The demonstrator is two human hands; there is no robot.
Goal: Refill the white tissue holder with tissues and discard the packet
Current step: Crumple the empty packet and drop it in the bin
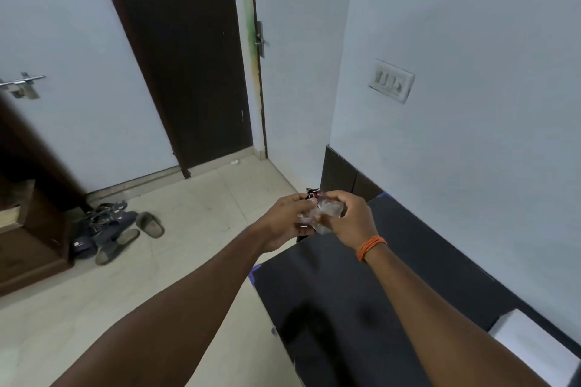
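Crumpling the clear plastic tissue packet (320, 214) between both hands, the left hand (283, 220) and right hand (349, 217) each keep a clenched grip on it beyond the black table's (361, 292) far corner; the white tissue holder (534, 345) sits near the right elbow.

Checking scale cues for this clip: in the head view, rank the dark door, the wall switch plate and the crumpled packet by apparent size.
1. Dark door, by far the largest.
2. Switch plate.
3. Packet, looks about alike, and both hands hide part of it, so I would not rank these two.
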